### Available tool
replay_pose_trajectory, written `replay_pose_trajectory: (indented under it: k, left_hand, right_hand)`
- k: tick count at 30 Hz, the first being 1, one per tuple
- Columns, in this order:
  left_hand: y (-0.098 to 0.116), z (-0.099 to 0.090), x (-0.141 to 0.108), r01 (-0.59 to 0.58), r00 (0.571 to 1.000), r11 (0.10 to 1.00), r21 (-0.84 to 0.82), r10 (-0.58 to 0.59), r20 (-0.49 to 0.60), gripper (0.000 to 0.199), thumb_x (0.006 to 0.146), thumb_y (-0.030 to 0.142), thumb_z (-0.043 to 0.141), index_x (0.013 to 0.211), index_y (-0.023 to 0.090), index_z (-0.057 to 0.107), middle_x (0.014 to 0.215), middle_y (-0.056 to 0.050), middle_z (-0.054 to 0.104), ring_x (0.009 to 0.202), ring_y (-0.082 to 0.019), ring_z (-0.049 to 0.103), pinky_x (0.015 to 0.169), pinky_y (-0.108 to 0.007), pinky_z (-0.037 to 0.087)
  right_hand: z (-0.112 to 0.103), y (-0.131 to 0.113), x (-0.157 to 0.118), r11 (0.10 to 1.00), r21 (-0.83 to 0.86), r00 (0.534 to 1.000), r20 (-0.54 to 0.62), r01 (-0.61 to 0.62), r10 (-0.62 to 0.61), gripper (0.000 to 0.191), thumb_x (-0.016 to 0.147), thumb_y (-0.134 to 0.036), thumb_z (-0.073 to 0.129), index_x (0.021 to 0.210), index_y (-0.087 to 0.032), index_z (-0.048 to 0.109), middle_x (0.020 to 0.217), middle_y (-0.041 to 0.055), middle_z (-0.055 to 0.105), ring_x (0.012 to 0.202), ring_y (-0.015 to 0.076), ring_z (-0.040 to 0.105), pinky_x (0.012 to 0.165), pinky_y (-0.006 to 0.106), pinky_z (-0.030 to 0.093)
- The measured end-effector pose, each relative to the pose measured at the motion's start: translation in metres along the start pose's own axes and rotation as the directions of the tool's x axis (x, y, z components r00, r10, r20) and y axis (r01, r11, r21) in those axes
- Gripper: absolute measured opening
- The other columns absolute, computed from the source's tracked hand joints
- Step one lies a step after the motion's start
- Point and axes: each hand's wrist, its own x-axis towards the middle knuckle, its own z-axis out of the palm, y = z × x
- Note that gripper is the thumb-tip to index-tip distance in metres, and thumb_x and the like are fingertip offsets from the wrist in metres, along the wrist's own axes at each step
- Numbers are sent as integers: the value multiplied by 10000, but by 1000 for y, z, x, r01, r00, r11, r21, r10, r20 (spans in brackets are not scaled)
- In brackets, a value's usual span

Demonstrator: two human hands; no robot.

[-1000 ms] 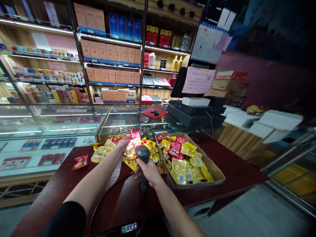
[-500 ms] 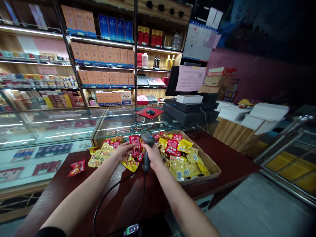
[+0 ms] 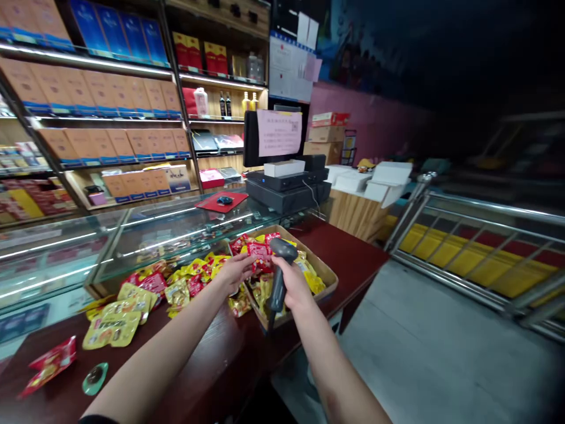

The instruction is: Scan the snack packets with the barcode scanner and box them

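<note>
My right hand (image 3: pixel 295 282) is wrapped round the grip of a dark grey handheld barcode scanner (image 3: pixel 279 285), its head tilted up over the box. To its left, my left hand (image 3: pixel 236 272) pinches a red snack packet (image 3: pixel 259 252) at the fingertips, close to the scanner head. Beneath both hands is a shallow cardboard box (image 3: pixel 327 272) of red and yellow snack packets. More packets lie heaped on the dark red counter to the left, with flat yellow packets (image 3: pixel 112 328) nearest its front edge.
A lone red packet (image 3: pixel 53 362) and a small green-edged item (image 3: pixel 95 378) lie at the counter's left. Behind runs a glass display case (image 3: pixel 145 229) with a mouse on a red mat (image 3: pixel 207 203). A monitor (image 3: pixel 251 138) stands at the back; metal railing (image 3: pixel 477 247) is at right.
My view has swung right, so shelves and counter slide left. Both hands, with the scanner and red packet, have moved right and are now over the box. The green-edged item has come into view.
</note>
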Motion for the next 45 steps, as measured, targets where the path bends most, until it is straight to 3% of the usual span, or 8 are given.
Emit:
replay_pose_trajectory:
  k: [5, 9, 17, 23, 29, 36, 40, 45]
  left_hand:
    - [-31, 47, 19, -9, 999, 991, 132, 5, 33, 271, 679, 156, 781, 917, 119, 656, 842, -80, 717, 680, -149, 683, 663, -276, 572]
    - [-32, 49, 27, -196, 980, 921, 336, 200, 23, 433, 623, 172, 814, 1026, 122, 662, 854, -80, 725, 748, -165, 689, 734, -286, 552]
    - [-5, -38, -2, -355, 886, 820, 450, 448, -117, 213, 696, 198, 735, 906, 164, 724, 871, -67, 730, 772, -174, 680, 748, -260, 524]
    - [2, -135, -46, -289, 827, 822, 491, 472, -304, 178, 689, 175, 728, 866, 180, 731, 886, -54, 727, 816, -181, 668, 752, -239, 509]
    - [-21, -219, -80, -230, 678, 796, 559, 543, -494, 340, 681, 139, 715, 1018, 178, 687, 917, -68, 713, 857, -191, 661, 816, -275, 486]
    - [-42, -221, -86, -200, 688, 798, 569, 528, -499, 365, 646, 152, 747, 1002, 205, 689, 1018, -73, 704, 998, -226, 628, 902, -301, 442]
    - [-46, -216, -87, -240, 638, 817, 524, 540, -549, 282, 640, 194, 762, 917, 193, 710, 967, -82, 705, 988, -231, 624, 861, -283, 454]
    - [-48, -214, -92, -242, 662, 793, 559, 556, -503, 343, 660, 292, 771, 981, 194, 696, 1002, -71, 695, 933, -190, 636, 832, -249, 466]
  right_hand:
    - [-45, -17, 10, 994, 112, 993, -115, 8, 5, 209, 604, -272, 744, 765, -155, 680, 615, -11, 675, 548, 125, 601, 532, 225, 475]
    - [-51, -20, 16, 984, 179, 993, -115, 15, 6, 205, 609, -241, 737, 784, -154, 676, 648, 2, 691, 557, 123, 616, 508, 211, 483]
    - [7, 8, -8, 995, 66, 994, 84, -74, 68, 288, 600, -278, 757, 848, -157, 674, 889, 79, 728, 802, 221, 687, 593, 277, 556]
    - [73, 67, -27, 980, -36, 951, 241, -194, 197, 282, 595, -287, 755, 842, -177, 673, 923, 63, 725, 844, 218, 687, 660, 286, 558]
    - [115, 136, -28, 952, -223, 911, 309, -212, 275, 281, 588, -303, 740, 822, -156, 687, 776, 41, 712, 746, 194, 670, 653, 285, 526]
    - [131, 179, -21, 947, -262, 881, 381, -188, 281, 291, 606, -322, 735, 832, -146, 683, 775, 23, 698, 739, 166, 652, 713, 281, 519]
    - [130, 184, -23, 944, -271, 854, 429, -189, 294, 266, 623, -297, 728, 842, -151, 688, 810, 24, 701, 743, 154, 649, 683, 255, 515]
    - [121, 178, -36, 934, -280, 799, 497, -222, 339, 272, 626, -298, 728, 858, -160, 699, 891, 47, 718, 820, 187, 659, 696, 270, 519]
